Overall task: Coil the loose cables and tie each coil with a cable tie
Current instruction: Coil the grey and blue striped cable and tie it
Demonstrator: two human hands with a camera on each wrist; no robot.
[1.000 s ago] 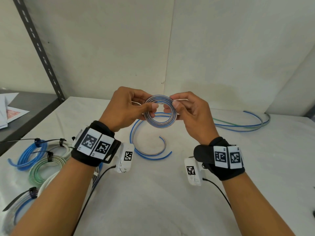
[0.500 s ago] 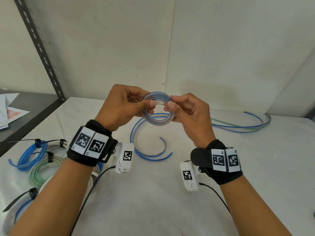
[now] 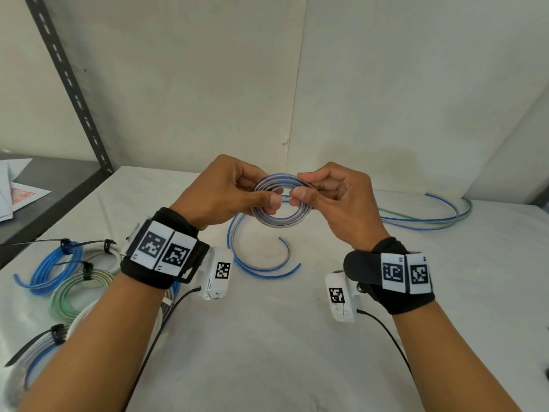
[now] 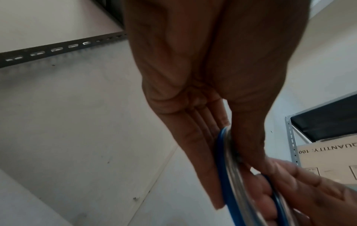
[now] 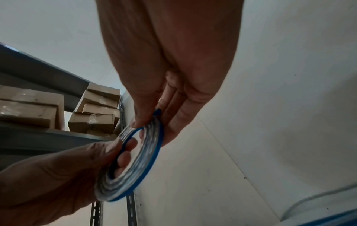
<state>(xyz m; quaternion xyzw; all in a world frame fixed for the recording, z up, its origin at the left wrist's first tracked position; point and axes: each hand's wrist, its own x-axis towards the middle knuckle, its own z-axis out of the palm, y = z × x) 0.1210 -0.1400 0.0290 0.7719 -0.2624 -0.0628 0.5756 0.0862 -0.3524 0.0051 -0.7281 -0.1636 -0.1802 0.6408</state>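
We hold the flat blue-and-clear cable coil [image 3: 280, 203] above the white tabletop [image 3: 282, 337], left hand [image 3: 221, 193] and right hand [image 3: 338, 197] pinching opposite rims; feed its loose tail [image 3: 261, 263] in evenly, keeping turns flat

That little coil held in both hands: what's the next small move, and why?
Probably feed another turn onto the coil: both the left hand and the right hand pinch it, while its loose tail curls on the table, and no tie shows on it yet.
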